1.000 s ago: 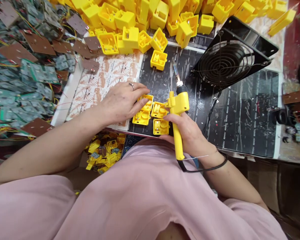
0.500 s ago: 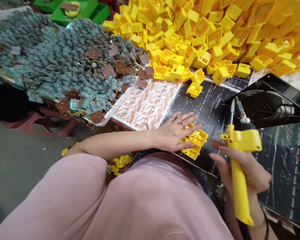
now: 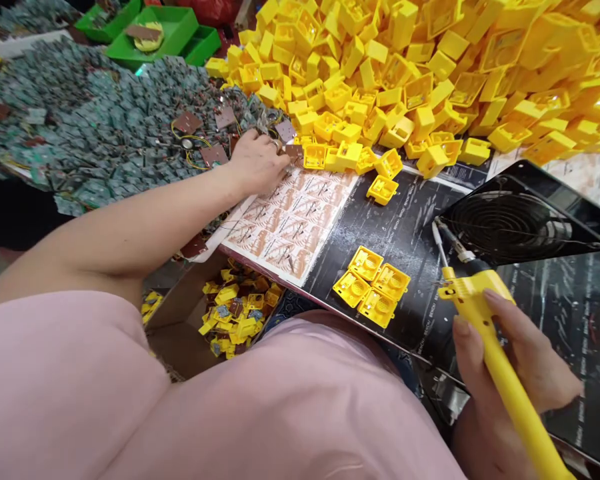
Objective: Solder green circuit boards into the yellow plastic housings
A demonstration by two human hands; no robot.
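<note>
My left hand (image 3: 261, 161) reaches to the near edge of a heap of small circuit boards (image 3: 130, 120). Its fingers curl down beside a brown board (image 3: 293, 153); their tips are hidden, and I cannot make out what they grip. In my right hand (image 3: 525, 353) is a yellow soldering gun (image 3: 500, 360), its metal tip and thin feed tube pointing away from me. Several open yellow plastic housings (image 3: 377, 287) lie grouped in a block on the black board (image 3: 320, 267), to the left of the soldering gun.
A big pile of yellow housings (image 3: 380, 73) covers the back right. A black fan (image 3: 520, 213) stands tilted just beyond the soldering tip. Green trays (image 3: 155, 33) sit at the far left. Below the table edge, a cardboard box (image 3: 180, 327) holds yellow pieces with boards.
My left hand has left the grouped yellow housings and moved away and leftward to the circuit boards. My right hand has shifted slightly right and nearer, still gripping the soldering gun.
</note>
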